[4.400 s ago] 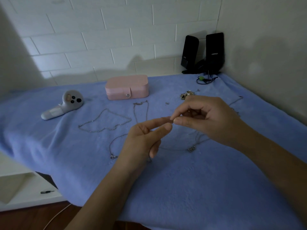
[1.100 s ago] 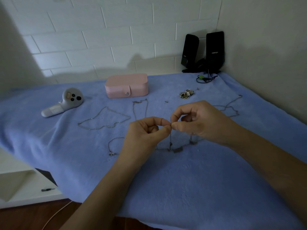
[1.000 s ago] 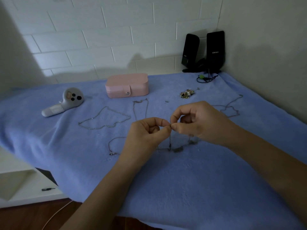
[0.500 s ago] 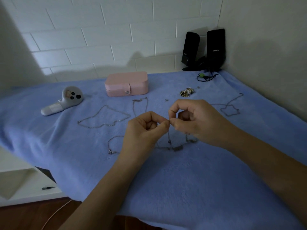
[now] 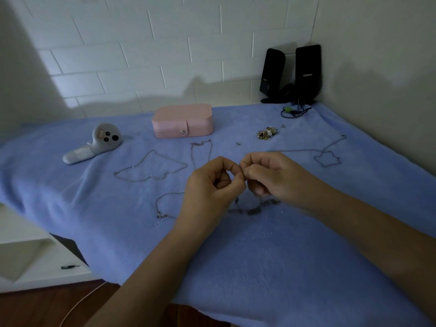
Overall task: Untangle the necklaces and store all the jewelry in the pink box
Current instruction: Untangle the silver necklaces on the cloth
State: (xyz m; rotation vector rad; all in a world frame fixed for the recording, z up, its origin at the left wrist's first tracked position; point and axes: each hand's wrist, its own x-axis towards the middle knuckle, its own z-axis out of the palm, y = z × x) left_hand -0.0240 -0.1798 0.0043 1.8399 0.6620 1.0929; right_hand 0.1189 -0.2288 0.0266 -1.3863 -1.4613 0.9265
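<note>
K: What are you getting on the head cam?
Op: I'm watching both hands meeting above the blue blanket (image 5: pixel 271 256). The left hand (image 5: pixel 212 187) is curling its fingers, thumb and forefinger pinching a thin tangled chain (image 5: pixel 253 211). The right hand (image 5: pixel 273 178) is pinching it the same way, tips touching the left's.
K: Where's the chain running?
Op: It's dropping from the pinch onto the blanket, slack lying just below the hands. The links at the pinch are too fine for me to make out.
K: Box?
Op: The pink box (image 5: pixel 182 120) is sitting closed at the back of the blanket, well apart from the hands.
K: Other jewelry?
Op: I'm seeing a wide looped necklace (image 5: pixel 151 168) left of the hands, a narrow necklace (image 5: pixel 200 149) between box and hands, a pendant necklace (image 5: pixel 162 208) partly behind the left wrist, and a far necklace (image 5: pixel 328 158) off right. A ring pile (image 5: pixel 266 133) is lying right of the box. All are lying outside it.
K: Clutter?
Op: A grey controller (image 5: pixel 94 145) is lying left of the box, and black speakers (image 5: pixel 290 74) are standing in the back corner.
</note>
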